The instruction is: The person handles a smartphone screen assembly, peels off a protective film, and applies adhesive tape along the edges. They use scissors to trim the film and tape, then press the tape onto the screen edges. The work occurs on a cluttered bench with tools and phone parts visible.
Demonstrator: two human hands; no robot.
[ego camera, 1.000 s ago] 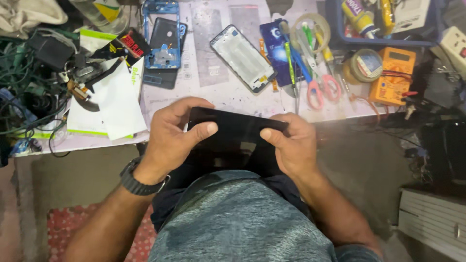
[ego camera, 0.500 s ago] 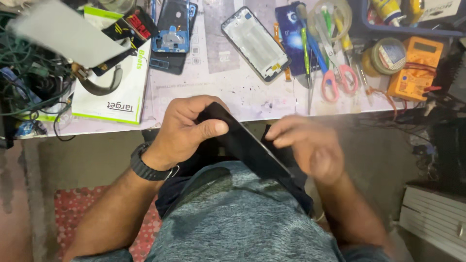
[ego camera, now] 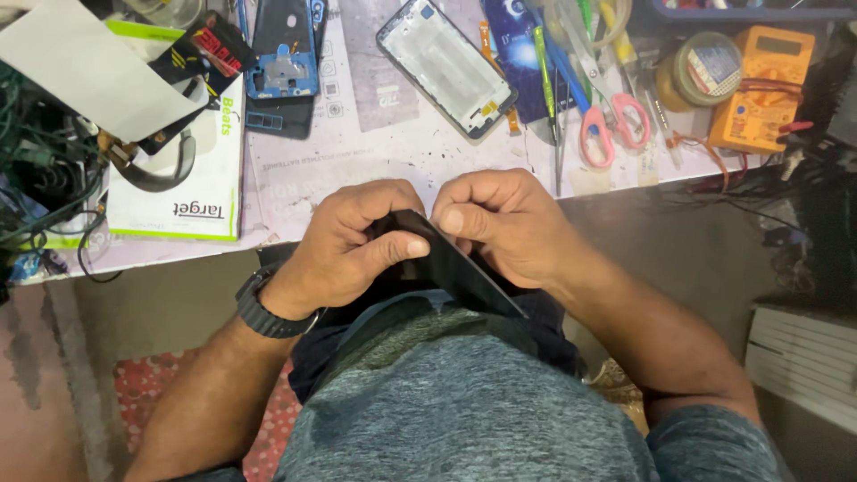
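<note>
Since half a second ago the right hand [ego camera: 504,223] has closed back onto the flat black glass phone panel [ego camera: 451,268], pinching its top corner; the left hand [ego camera: 348,245] grips the panel's left edge, tilted over the lap, at 6 o'clock from the table [ego camera: 375,152]. Counted: one panel, two phone frames on the table, one pair of pink-handled scissors [ego camera: 607,125].

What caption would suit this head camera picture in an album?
Both hands, left hand and right hand, grip a black phone screen panel above a cluttered repair bench.
</note>
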